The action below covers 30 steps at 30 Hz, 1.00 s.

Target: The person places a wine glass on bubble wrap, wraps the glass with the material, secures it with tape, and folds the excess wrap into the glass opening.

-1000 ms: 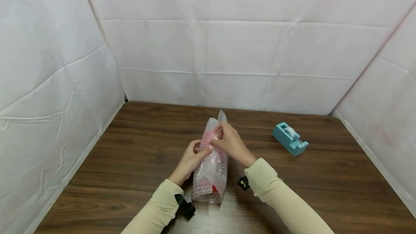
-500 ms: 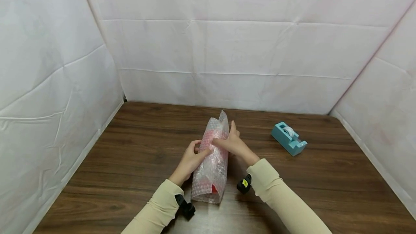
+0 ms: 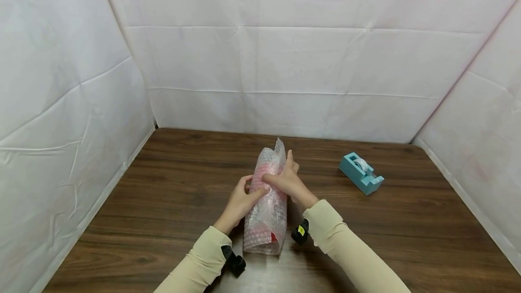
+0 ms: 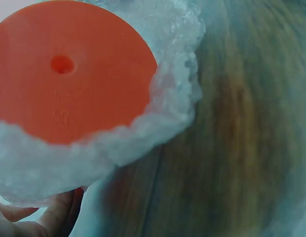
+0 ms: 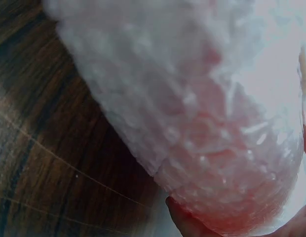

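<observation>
A: Closest in, we have the left sleeve [image 3: 195, 259] and the right sleeve [image 3: 354, 250], and between them the near end of a bubble-wrapped roll [image 3: 267, 211], lying lengthways on the wooden surface [image 3: 183, 202]!

B: And what's inside? The left wrist view looks straight into that end: a flat, round orange-red face [image 4: 98, 98] with a small hole in it, the wrap standing around it like a collar.

A: Further up, both hands are on it. The left hand [image 3: 243, 200] grips the left side, thumb over the top.

B: Matching it, the right hand [image 3: 290, 182] grips the other side, thumb pressed on top just beside the left thumb, forefinger stretched forward along the roll.

A: How does that handle, would you say?

B: Soft and springy outside, I'd judge, probably stiff in the core. Weight, I can't tell. The shiny film could slide under the fingers, and a loose sheet would likely spring up if both thumbs let go. So hold it right there, mid-length, thumbs on top, a hand either side; pinching the floppy ends would only crush wrap.

A: Past the hands, a pointed flap [image 3: 279, 146] sticks up at the far end.

B: Beyond, well off to the right, a blue tape dispenser [image 3: 361, 174], and behind everything, creased white sheeting [image 3: 301, 62].
</observation>
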Each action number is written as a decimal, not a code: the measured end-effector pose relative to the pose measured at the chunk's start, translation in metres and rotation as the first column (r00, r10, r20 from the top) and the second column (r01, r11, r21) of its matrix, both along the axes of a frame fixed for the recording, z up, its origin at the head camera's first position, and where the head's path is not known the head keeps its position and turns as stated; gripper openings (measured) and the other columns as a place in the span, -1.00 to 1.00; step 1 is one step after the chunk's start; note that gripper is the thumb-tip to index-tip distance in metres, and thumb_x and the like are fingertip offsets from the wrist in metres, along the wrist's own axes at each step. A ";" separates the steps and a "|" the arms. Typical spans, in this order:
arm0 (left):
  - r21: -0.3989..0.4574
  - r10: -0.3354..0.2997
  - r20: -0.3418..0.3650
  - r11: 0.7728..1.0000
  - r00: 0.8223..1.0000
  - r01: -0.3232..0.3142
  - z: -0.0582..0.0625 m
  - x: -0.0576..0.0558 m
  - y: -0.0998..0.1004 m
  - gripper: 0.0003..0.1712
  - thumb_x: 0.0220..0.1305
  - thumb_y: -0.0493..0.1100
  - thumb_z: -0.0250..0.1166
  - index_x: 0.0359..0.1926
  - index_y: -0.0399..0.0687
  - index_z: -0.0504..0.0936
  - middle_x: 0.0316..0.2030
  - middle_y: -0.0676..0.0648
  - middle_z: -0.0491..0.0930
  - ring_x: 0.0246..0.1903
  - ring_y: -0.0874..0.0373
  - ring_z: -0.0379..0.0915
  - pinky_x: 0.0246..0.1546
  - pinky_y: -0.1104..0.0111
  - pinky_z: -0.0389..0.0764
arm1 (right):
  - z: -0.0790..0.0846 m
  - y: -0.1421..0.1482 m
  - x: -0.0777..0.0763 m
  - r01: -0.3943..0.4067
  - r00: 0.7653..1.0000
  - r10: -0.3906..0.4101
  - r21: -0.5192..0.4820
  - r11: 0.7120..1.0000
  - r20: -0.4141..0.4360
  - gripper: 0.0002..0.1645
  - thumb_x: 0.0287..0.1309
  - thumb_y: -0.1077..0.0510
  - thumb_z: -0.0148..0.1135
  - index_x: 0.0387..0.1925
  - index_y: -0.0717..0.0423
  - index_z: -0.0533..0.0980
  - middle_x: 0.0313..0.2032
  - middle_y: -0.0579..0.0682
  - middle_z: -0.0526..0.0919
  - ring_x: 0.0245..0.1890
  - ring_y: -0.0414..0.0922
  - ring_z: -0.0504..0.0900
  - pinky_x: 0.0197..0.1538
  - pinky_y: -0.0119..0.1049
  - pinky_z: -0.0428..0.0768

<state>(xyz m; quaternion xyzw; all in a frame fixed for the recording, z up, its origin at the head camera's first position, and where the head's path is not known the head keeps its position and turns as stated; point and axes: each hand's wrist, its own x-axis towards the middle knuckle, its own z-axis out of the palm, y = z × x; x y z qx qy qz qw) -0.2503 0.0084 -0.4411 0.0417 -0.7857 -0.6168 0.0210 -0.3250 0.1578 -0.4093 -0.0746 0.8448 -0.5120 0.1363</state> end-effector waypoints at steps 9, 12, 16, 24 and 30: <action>0.065 -0.010 0.034 0.998 0.999 0.007 -0.001 -0.003 -0.001 -0.22 0.19 0.09 0.33 0.32 -0.14 0.28 0.07 -0.31 0.48 -0.10 -0.02 0.51 -0.18 0.22 0.56 | 0.004 0.013 0.001 -0.048 0.996 0.050 -0.027 0.998 0.070 0.48 -0.04 -0.20 0.42 0.48 -0.13 -0.53 0.47 0.28 -0.42 0.44 0.30 -0.10 0.35 0.23 0.16; 0.087 -0.012 0.041 0.996 0.999 0.008 -0.001 -0.003 -0.001 -0.23 0.20 0.08 0.33 0.32 -0.14 0.28 0.08 -0.31 0.47 -0.11 -0.01 0.51 -0.19 0.24 0.56 | 0.005 0.017 0.000 -0.047 0.993 0.054 -0.070 0.996 0.109 0.42 0.00 -0.12 0.40 0.49 -0.15 -0.49 0.48 0.23 -0.46 0.47 0.26 -0.18 0.37 0.21 0.14; 0.099 -0.016 0.052 0.995 0.999 0.011 0.000 -0.002 -0.001 -0.22 0.20 0.08 0.32 0.33 -0.14 0.27 0.10 -0.31 0.45 -0.09 -0.02 0.51 -0.17 0.22 0.57 | 0.006 0.021 0.001 -0.047 0.991 0.055 -0.071 0.996 0.124 0.38 0.03 -0.09 0.39 0.50 -0.14 -0.45 0.49 0.21 -0.41 0.47 0.26 -0.20 0.36 0.26 0.11; 0.088 -0.024 0.057 0.996 0.998 0.018 0.000 -0.001 -0.001 -0.21 0.20 0.08 0.32 0.33 -0.16 0.26 0.11 -0.32 0.44 -0.07 -0.03 0.51 -0.16 0.20 0.57 | 0.003 0.025 0.001 -0.052 0.987 0.067 -0.110 0.993 0.144 0.35 0.04 -0.10 0.38 0.51 -0.14 -0.41 0.50 0.19 -0.36 0.46 0.26 -0.10 0.34 0.19 0.21; 0.105 -0.025 0.061 0.994 0.998 0.018 0.002 0.000 -0.002 -0.26 0.23 0.00 0.30 0.33 -0.21 0.25 0.09 -0.34 0.43 -0.09 -0.04 0.50 -0.18 0.21 0.56 | 0.000 0.029 0.000 -0.066 0.974 0.117 -0.251 0.966 0.194 0.29 0.12 -0.02 0.33 0.50 -0.09 -0.43 0.50 0.13 -0.30 0.43 0.21 0.07 0.33 0.15 0.25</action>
